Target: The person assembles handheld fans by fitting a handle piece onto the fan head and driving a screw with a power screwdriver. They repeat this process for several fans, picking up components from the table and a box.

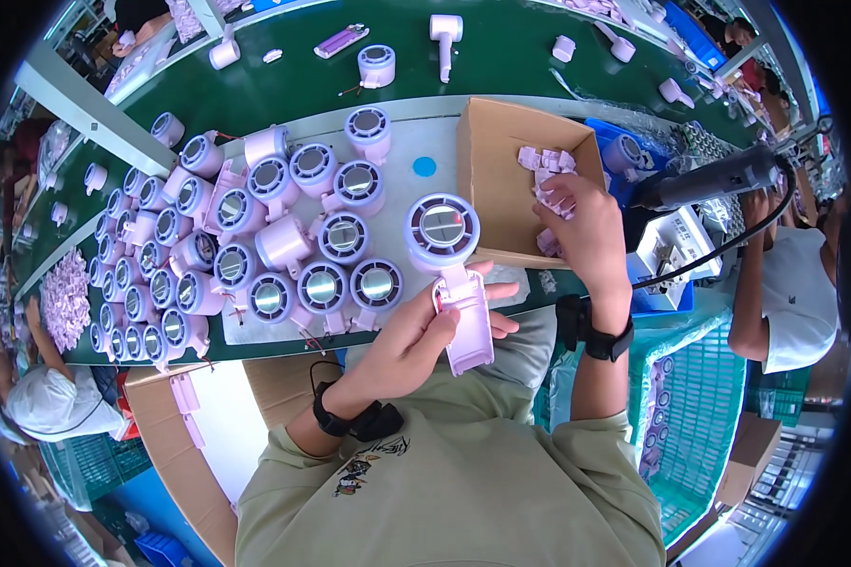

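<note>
My left hand (402,345) is closed round a lilac handheld fan (469,326), its round head pointing away from me. The handle's hollow inside faces up, and a red wire shows near its neck. Over the cardboard box (487,189) at the right, my right hand (591,231) reaches in with bent fingers. They pinch a small lilac plastic part (560,203), partly hidden by the fingertips. More small plastic parts (544,163) lie loose in that box, some beneath my hand.
Many fan heads (267,180) crowd the table at the left. A green conveyor belt (511,57) crosses behind. An electric screwdriver (709,178) with a black cable juts in at the right, above a blue bin (667,300). A teal crate (700,416) stands below; co-workers sit on both sides.
</note>
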The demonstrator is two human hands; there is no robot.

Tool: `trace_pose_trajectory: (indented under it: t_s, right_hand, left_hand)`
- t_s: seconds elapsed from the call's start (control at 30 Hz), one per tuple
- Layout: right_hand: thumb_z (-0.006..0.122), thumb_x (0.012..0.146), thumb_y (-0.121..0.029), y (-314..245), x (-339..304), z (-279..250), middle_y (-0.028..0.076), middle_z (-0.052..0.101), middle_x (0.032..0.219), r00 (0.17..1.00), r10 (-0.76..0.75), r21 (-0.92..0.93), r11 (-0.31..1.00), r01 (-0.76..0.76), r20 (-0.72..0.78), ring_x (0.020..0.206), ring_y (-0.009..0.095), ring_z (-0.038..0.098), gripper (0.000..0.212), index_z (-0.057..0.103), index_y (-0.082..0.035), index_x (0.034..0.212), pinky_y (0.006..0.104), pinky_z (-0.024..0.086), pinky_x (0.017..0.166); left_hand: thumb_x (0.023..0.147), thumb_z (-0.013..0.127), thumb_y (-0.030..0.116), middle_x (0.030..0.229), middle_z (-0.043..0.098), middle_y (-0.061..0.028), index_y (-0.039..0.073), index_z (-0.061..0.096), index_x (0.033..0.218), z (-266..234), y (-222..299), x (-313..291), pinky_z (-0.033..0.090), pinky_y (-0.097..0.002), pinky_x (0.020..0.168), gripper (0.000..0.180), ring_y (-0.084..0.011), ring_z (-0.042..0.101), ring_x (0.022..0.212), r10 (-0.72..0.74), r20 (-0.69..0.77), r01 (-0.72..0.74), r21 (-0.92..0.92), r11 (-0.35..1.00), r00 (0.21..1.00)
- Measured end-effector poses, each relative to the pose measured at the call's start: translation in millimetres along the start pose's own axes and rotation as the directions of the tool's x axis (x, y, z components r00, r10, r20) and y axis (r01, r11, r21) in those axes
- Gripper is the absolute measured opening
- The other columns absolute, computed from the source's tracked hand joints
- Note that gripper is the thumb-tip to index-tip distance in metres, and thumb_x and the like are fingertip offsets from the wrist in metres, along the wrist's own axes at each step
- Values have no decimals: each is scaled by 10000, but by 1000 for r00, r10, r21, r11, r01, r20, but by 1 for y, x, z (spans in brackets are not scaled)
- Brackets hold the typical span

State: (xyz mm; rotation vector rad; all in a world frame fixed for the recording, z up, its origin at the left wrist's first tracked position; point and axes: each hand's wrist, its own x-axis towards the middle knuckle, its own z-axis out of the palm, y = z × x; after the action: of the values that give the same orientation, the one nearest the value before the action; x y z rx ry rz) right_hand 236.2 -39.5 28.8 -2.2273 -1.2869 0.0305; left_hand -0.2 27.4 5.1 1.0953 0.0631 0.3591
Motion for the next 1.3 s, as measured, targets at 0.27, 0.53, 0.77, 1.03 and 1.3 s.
trace_pose_trajectory:
  t_s: [0.27,0.53,0.77,1.03,1.3]
  right_hand:
    - [754,677,47,-74,-61,-6,113,677,1007,893,-374,214,878,428,-251,893,269,663,248,712,-9,915,335,537,770]
    - [769,653,13,-62,-76,9,99,680,1073,795,-577,183,774,606,-188,956,267,661,260,728,-6,909,334,560,791]
    - [768,654,5,-59,-94,4,93,686,1058,807,-549,204,783,588,-217,958,264,662,271,733,-12,922,327,566,778]
    - [744,741,23,-59,-103,18,106,688,924,824,-433,350,757,552,-366,901,235,669,182,687,-4,912,323,561,770]
    - [559,955,-78,-43,-123,16,103,653,839,829,-201,853,130,-505,522,823,112,650,128,574,6,1051,228,526,692]
  left_hand:
    - [1002,339,71,1226,556,-133,-12,346,1368,11,3,-3,478,-334,917,375,-205,614,1052,-128,-148,117,-79,990,981]
    - [985,406,86,1064,539,-65,-26,404,1298,12,-1,-3,439,-280,846,333,-106,513,952,60,-269,48,378,925,961]
    - [1018,393,253,1427,426,-171,-46,337,1419,13,-17,-7,370,-335,1053,503,-215,462,1273,-33,-125,17,-125,992,992]
    - [1027,372,286,1471,364,-214,-60,399,1376,29,-16,0,335,-389,1095,492,-268,396,1340,126,-202,-109,92,990,971]
    - [1018,387,200,1437,400,-225,-52,427,1347,30,-20,-17,407,-414,1021,416,-299,457,1281,-47,-187,99,278,955,981]
